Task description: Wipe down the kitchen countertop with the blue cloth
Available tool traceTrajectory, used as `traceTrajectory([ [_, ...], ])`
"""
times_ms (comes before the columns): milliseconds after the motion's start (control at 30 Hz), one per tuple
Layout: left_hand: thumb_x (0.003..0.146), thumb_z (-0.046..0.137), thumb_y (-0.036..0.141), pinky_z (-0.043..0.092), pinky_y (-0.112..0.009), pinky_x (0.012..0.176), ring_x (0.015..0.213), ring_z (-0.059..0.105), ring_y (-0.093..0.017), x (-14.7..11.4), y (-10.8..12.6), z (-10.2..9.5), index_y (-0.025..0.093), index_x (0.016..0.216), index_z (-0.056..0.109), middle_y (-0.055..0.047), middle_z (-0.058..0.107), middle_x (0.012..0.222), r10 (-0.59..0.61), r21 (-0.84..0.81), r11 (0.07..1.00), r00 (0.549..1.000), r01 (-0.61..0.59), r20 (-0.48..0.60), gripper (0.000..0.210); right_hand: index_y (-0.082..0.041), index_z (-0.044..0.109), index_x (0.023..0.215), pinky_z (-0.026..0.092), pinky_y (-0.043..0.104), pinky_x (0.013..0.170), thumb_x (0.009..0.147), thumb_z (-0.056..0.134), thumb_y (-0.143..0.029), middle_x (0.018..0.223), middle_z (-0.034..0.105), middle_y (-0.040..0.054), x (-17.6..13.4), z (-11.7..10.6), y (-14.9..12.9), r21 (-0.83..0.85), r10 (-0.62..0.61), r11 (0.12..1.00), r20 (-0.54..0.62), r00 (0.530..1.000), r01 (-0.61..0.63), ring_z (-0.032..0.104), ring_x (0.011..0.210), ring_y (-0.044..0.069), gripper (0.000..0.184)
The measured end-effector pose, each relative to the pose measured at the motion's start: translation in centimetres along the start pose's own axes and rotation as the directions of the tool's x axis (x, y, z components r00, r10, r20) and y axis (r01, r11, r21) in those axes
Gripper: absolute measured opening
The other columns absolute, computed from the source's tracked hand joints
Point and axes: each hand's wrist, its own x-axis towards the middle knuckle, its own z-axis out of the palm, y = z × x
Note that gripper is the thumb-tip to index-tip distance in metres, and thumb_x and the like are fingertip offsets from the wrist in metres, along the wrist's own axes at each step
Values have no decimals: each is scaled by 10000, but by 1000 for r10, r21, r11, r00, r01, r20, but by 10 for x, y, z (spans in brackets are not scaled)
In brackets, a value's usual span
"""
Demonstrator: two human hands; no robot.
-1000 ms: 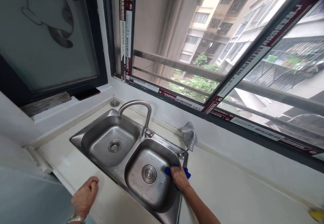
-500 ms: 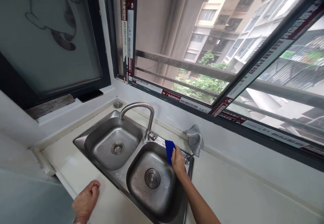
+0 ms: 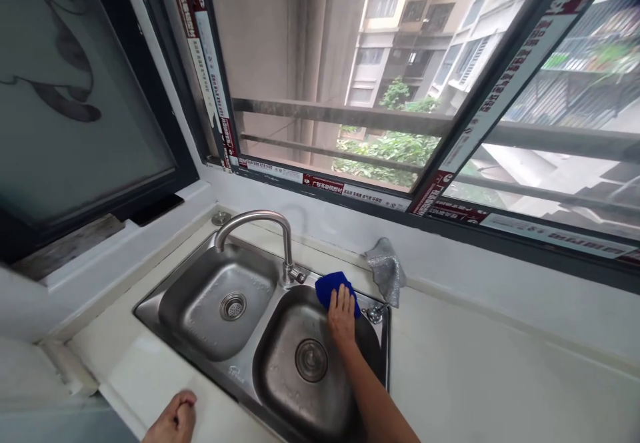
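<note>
My right hand (image 3: 342,316) presses a blue cloth (image 3: 331,288) against the back rim of the right basin, its fingers laid over the cloth. That basin (image 3: 285,389) belongs to a stainless steel double sink; its drain (image 3: 311,360) lies below my hand. Closed into a loose fist, my left hand (image 3: 174,420) is near the counter's front edge, apart from the sink, and I see nothing in it. A curved faucet (image 3: 260,216) rises between the basins, its spout over the left basin (image 3: 200,323). Water drops dot both basins.
A grey cloth (image 3: 386,273) hangs over a small metal fitting (image 3: 376,312) at the sink's back right corner. Pale countertop (image 3: 480,369) extends to the right. Behind stands a dark-framed window (image 3: 320,193). A dark flat object (image 3: 157,209) lies on the left sill.
My right hand has flattened over the blue cloth, which now lies more spread along the back rim. My left hand shows lower in the picture, still a fist. The view has shifted slightly.
</note>
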Motion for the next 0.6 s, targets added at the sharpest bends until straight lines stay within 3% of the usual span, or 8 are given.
traceTrajectory([
  [233,919,283,422,411,-305,640,728,636,-253,0,0,2,335,1043,679,-33,699,772,-29,14,999,999,29,-18,424,18,509,1338,396,591,1082,925,297,-70,1518,323,328,-15,-12,22,-46,102,994,16,995,-102,308,1444,399,472],
  [467,916,311,416,389,-302,611,650,615,-239,-1,0,-2,335,1010,691,-24,690,711,21,-37,999,1000,-21,-6,400,-32,598,1192,462,548,984,912,280,-68,1447,430,339,-17,-33,29,79,152,985,52,987,-156,499,1308,389,425],
  [600,928,291,412,391,-302,622,675,635,-242,-2,-1,-3,334,1016,690,-20,680,693,30,-44,999,999,-31,-16,417,-70,593,1135,497,521,920,892,266,-78,1209,628,299,-23,-52,34,233,148,958,94,985,-166,644,1076,332,408],
])
